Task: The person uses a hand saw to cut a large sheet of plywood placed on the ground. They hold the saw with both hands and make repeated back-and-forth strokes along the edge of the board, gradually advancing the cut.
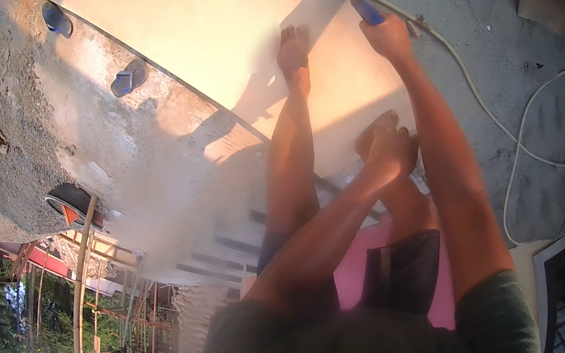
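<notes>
A large pale board [201, 34] lies on the ground in front of me, partly in bright sun and partly in shade. My right hand [388, 39] is stretched forward to its right edge, fingers wrapped round a blue handle-like piece [367, 11]. What tool this belongs to, I cannot make out. Nearer to me, my left hand [395, 149] is closed beside my right foot [373, 132]; anything inside it is hidden. My bare left foot [293, 53] rests on the board.
A pale cable or hose [460, 60] runs past the board's right edge and loops on the grey floor. A curved, pale brown piece [548, 3] lies far right. Two flip-flops [129, 78] lie left of the board; a dark basin [72, 199] stands near a gravel heap [10, 183].
</notes>
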A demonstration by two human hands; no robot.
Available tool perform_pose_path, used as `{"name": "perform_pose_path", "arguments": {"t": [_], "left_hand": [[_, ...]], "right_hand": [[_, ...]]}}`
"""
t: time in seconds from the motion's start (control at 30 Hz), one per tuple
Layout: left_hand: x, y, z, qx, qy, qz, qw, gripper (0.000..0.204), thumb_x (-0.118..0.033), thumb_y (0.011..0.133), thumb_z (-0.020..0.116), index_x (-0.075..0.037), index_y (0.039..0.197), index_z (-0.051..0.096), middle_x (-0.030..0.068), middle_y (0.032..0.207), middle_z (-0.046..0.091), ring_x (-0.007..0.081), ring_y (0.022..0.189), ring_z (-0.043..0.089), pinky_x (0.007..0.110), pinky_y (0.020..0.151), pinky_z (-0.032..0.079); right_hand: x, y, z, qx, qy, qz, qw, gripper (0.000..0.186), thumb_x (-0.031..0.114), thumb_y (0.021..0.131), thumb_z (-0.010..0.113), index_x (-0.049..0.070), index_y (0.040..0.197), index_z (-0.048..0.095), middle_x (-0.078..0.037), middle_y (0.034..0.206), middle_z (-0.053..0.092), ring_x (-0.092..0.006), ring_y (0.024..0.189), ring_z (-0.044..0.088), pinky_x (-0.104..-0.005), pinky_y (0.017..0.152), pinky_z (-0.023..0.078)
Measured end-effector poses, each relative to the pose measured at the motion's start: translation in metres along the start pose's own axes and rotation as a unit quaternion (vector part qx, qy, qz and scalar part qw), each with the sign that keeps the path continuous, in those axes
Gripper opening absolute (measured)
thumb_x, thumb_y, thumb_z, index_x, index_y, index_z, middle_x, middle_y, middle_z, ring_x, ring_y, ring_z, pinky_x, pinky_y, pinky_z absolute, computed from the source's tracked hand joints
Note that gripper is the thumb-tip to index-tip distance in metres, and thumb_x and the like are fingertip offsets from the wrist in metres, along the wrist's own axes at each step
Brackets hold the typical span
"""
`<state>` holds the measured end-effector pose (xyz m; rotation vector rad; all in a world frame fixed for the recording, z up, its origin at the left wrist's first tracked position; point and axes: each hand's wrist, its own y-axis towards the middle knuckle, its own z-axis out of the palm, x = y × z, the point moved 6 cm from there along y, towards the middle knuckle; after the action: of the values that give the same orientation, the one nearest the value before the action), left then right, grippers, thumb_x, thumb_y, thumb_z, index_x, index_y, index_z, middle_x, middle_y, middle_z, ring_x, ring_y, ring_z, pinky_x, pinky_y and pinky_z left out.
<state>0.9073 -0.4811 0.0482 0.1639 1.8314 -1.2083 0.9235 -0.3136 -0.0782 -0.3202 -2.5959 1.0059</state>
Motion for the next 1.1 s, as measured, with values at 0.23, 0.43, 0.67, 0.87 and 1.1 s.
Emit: {"name": "perform_pose_path", "arguments": {"t": [0.23,0.43,0.67,0.87,1.1], "left_hand": [[0.002,-0.015,-0.028,0.0,-0.004,-0.04,0.999,0.035,-0.013,0.093,0.056,-0.008,0.126,0.065,0.0187,0.127,0.063,0.0366,0.134,0.048,0.052,0.112,0.037],[0.01,0.023,0.009,-0.04,0.004,0.0,0.999,0.033,-0.013,0.092,0.057,-0.009,0.123,0.066,0.0143,0.123,0.064,0.0309,0.123,0.057,0.053,0.108,0.04],[0.02,-0.016,-0.007,0.039,0.016,-0.06,0.997,0.037,-0.012,0.094,0.056,-0.009,0.129,0.066,0.0175,0.149,0.052,0.032,0.146,0.04,0.048,0.115,0.037],[0.007,-0.011,0.005,-0.066,-0.019,-0.026,0.997,0.036,-0.011,0.095,0.053,-0.01,0.128,0.068,0.0175,0.147,0.053,0.0306,0.144,0.042,0.048,0.111,0.04],[0.015,-0.02,-0.005,0.068,0.024,-0.062,0.995,0.037,-0.011,0.093,0.049,-0.011,0.125,0.069,0.02,0.134,0.063,0.0333,0.131,0.056,0.053,0.105,0.042]], "right_hand": [[0.01,-0.083,-0.03,0.06,0.042,-0.001,0.997,0.033,0.028,0.081,0.067,-0.006,0.083,0.07,-0.02,0.07,0.069,-0.026,0.066,0.07,-0.0397,0.067,0.053],[0.035,0.002,0.024,-0.018,-0.064,-0.026,0.997,0.039,0.035,0.081,0.063,-0.001,0.092,0.073,-0.023,0.081,0.072,-0.0421,0.078,0.071,-0.0453,0.072,0.055],[-0.007,-0.07,-0.024,0.071,0.085,-0.036,0.993,0.035,0.03,0.079,0.067,-0.005,0.082,0.069,-0.021,0.072,0.07,-0.0303,0.068,0.07,-0.0425,0.07,0.054],[0.004,0.029,0.014,0.052,0.009,0.013,0.999,0.035,0.032,0.08,0.067,-0.002,0.085,0.07,-0.021,0.074,0.07,-0.0326,0.068,0.07,-0.0441,0.07,0.054],[-0.032,-0.08,-0.023,0.077,0.077,-0.049,0.993,0.029,0.025,0.08,0.067,-0.004,0.08,0.068,-0.019,0.071,0.069,-0.026,0.067,0.069,-0.0415,0.068,0.053]]}}
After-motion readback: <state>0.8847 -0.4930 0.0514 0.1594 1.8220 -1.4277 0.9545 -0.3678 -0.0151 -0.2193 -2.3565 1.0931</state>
